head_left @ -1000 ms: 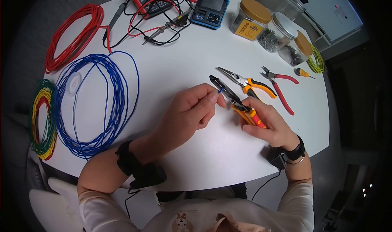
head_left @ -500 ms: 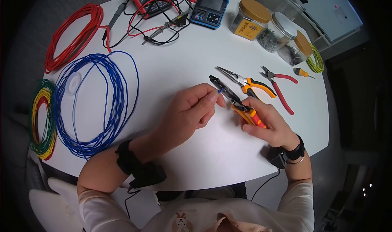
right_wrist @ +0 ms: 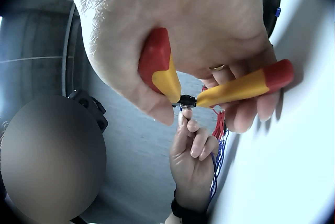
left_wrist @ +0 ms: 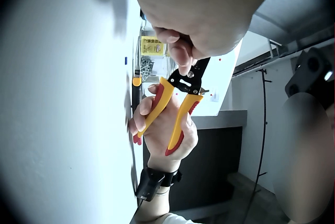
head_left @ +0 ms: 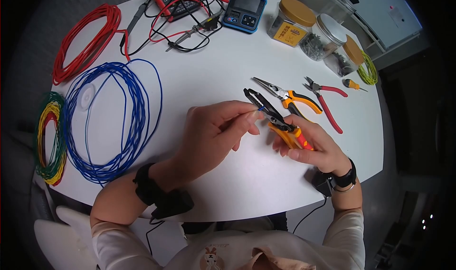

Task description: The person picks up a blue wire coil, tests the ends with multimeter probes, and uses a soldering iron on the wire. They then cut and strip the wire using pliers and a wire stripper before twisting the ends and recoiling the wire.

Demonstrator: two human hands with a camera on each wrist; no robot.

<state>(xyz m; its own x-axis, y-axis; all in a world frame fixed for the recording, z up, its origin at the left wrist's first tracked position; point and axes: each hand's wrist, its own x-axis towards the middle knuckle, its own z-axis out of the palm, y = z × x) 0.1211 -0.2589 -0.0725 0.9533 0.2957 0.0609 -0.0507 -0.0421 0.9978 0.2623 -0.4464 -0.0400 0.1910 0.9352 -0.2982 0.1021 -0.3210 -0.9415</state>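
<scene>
My left hand (head_left: 211, 134) pinches a short blue wire (head_left: 261, 109) between thumb and forefinger; its tip lies at the jaws of the wire stripper. My right hand (head_left: 316, 144) grips the red and yellow handles of that stripper (head_left: 270, 112). In the left wrist view the handles (left_wrist: 178, 124) stand spread apart in the right hand (left_wrist: 166, 135), and the left hand (left_wrist: 199, 14) hides the jaw tips. The right wrist view shows the left hand (right_wrist: 193, 161) at the tool's head, beyond the yellow handle (right_wrist: 235, 89).
Long-nose pliers (head_left: 285, 95) and red-handled cutters (head_left: 323, 99) lie just beyond the stripper. Coils of blue wire (head_left: 137, 108) and red wire (head_left: 102, 32) are at the left. Jars (head_left: 289, 25), a tester (head_left: 243, 11) and a multimeter (head_left: 175, 4) stand at the back.
The stripper's jaws and handles have spread wider. My left hand has shifted and turned slightly, with the blue wire now a little further right and lower against the jaws.
</scene>
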